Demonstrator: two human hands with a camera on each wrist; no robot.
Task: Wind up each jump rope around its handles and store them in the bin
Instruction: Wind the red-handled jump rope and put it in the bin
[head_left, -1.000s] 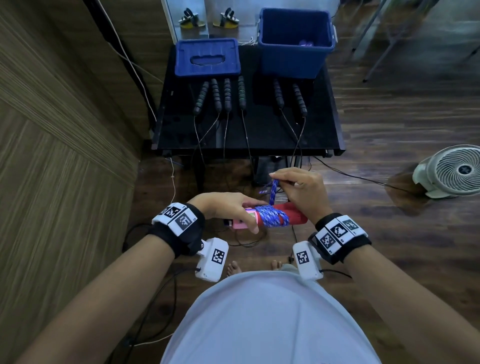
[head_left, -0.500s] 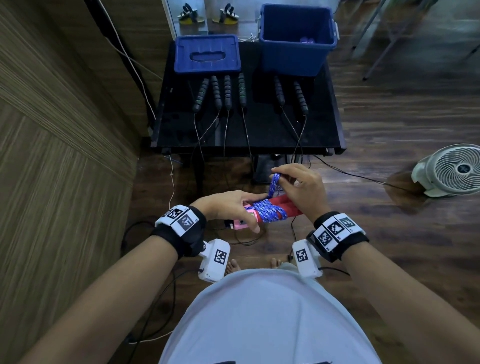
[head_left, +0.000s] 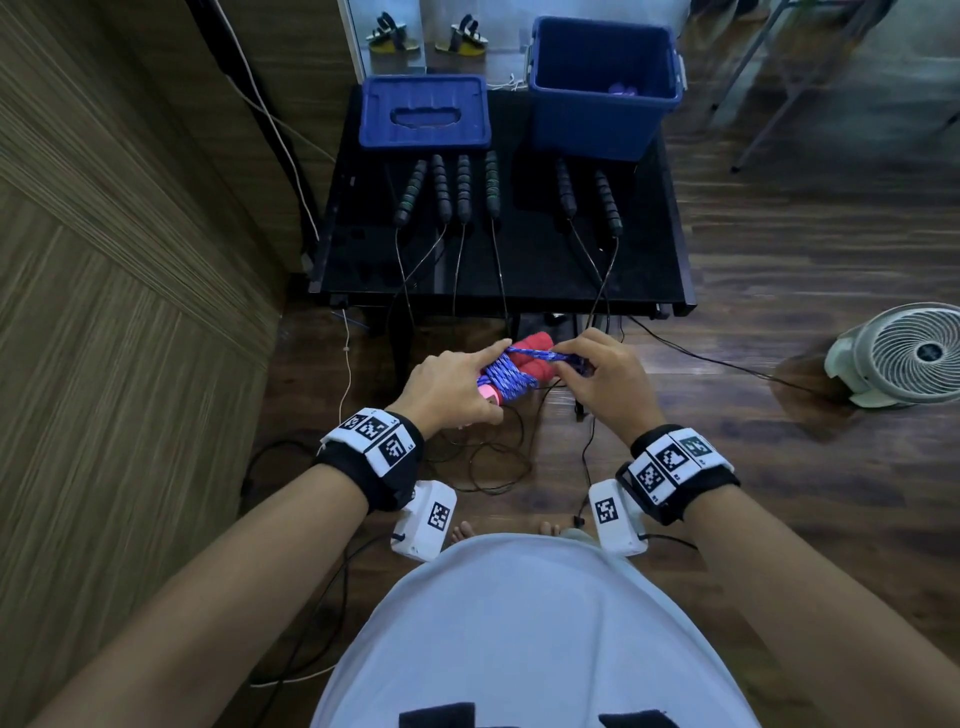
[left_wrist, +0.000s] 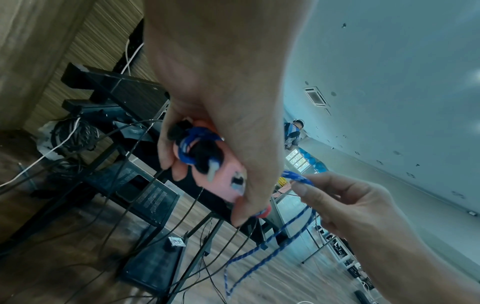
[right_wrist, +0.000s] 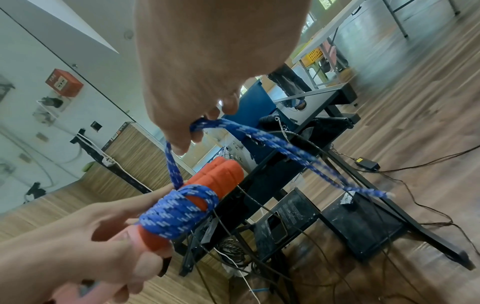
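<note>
My left hand (head_left: 452, 387) grips the paired red handles (head_left: 535, 347) of a jump rope by their pink ends (left_wrist: 228, 181), index finger stretched along the blue rope coil (head_left: 506, 379). The coil (right_wrist: 179, 214) wraps the handles' middle. My right hand (head_left: 605, 376) pinches a loop of the blue rope (right_wrist: 215, 124) just right of the handles; a loose tail (left_wrist: 262, 248) hangs below. The open blue bin (head_left: 602, 88) stands at the table's far right with something purple inside.
Several black jump ropes (head_left: 462, 187) lie unwound on the black table (head_left: 550, 270), cords hanging over its front edge. A blue lid (head_left: 425, 111) lies at the far left. A white fan (head_left: 904, 358) sits on the floor to the right. A wood-panel wall (head_left: 130, 312) runs along the left.
The handles have turned from lying sideways to pointing away from me. My right hand has dropped from above the bundle to its right side, drawing the rope loop sideways.
</note>
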